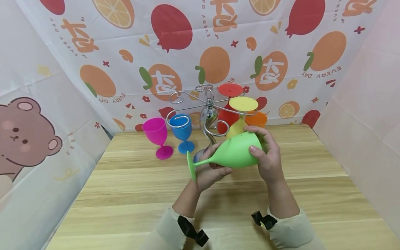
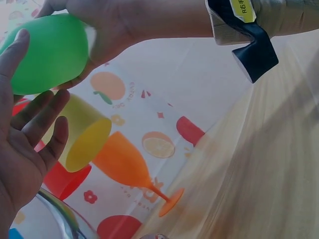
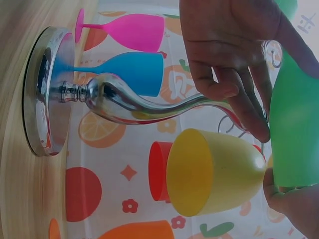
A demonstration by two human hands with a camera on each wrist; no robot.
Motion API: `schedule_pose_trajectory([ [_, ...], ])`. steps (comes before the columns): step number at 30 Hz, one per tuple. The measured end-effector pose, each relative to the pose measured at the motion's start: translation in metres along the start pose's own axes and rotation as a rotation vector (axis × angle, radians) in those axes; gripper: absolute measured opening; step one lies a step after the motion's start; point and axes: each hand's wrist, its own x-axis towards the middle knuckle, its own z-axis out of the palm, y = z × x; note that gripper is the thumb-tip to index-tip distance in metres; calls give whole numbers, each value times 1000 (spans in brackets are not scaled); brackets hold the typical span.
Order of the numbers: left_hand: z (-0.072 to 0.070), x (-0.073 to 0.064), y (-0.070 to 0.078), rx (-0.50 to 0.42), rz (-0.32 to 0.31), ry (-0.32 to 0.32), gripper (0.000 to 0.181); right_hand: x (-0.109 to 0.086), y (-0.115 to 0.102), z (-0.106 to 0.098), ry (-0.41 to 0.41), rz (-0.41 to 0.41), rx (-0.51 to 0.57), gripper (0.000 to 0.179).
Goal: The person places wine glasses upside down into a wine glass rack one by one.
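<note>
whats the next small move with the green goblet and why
Probably tip the green goblet so its foot points up and its mouth down. The right hand holds it sideways, while the yellow goblet and red goblet hang mouth-down from the metal rack, where other rings are empty, so it could likely hang the same way.

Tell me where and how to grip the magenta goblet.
Grip the magenta goblet round its bowl, probably best from the left: it stands upright, the bowl broader than the thin stem, and the blue goblet stands close on its right.
</note>
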Motion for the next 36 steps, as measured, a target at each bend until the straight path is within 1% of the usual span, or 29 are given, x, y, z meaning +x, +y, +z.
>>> schedule_pose_trajectory([
  [5, -2, 0, 0, -58, 18, 0, 85, 1, 2, -2, -28, -14, 4, 45],
  [8, -4, 1, 0, -74, 32, -4, 87, 1, 3, -4, -58, -20, 6, 45],
  [15, -9, 2, 0, -133, 105, -37, 86, 0, 3, -6, -162, -6, -11, 48],
  [18, -10, 2, 1, -138, 124, -53, 84, -1, 4, -7, -188, 6, -24, 48],
  [22, -10, 2, 4, -141, 123, -66, 80, -1, 6, -10, -236, 8, -56, 48],
  [25, -10, 2, 5, -146, 116, -73, 79, 0, 6, -11, -283, -16, -79, 48],
  [29, -11, 2, 6, -153, 120, -87, 83, 1, 7, -13, -347, -49, -81, 49],
  [31, -12, 3, 6, -139, 130, -94, 87, 1, 8, -14, -389, -49, -63, 51],
  [33, -14, 3, 6, -104, 135, -88, 91, 1, 8, -16, -433, -42, -50, 54],
  [36, -15, 3, 5, -72, 115, -80, 95, 0, 9, -17, -484, -34, -31, 60],
])
